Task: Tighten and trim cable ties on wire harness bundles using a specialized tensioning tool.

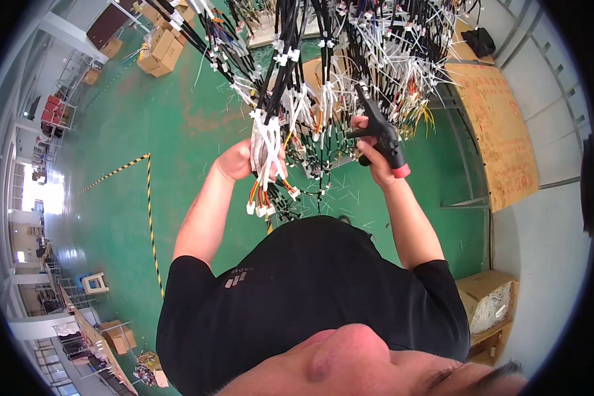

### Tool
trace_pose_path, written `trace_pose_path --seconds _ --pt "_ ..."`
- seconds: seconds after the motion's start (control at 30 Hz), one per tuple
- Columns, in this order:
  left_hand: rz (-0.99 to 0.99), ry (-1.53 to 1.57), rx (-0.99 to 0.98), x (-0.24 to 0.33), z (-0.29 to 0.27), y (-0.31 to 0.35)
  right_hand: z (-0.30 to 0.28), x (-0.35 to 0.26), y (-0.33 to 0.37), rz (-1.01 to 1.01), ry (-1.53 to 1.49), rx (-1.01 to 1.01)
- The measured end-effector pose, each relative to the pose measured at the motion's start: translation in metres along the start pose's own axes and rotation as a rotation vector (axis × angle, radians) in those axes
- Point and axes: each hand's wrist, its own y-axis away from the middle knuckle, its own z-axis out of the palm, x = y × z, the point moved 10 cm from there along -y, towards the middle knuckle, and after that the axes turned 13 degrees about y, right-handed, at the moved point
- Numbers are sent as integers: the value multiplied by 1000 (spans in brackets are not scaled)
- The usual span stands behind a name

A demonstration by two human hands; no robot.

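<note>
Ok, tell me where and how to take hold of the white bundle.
Take the white bundle around its gathered length, just short of the connectors, probably best from the left. There its strands lie close together, while the ends splay; on the right, other wires crowd in. The left grip sits at that side.

White-sheathed wires point(266, 142), tilted black tool point(387, 141)

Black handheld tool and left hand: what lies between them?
The head view shows hanging cables with small white connectors between the black handheld tool and the left hand; green floor shows beyond them.
</note>
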Motion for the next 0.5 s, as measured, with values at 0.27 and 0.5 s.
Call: trace_pose_path --seconds 0.27,0.5 --pt "-86 -124 175 10 1 2 13 -35 -82 -212 -133 42" --pt "-139 -142 232 13 9 5 39 20 -161 -56 -248 -290"
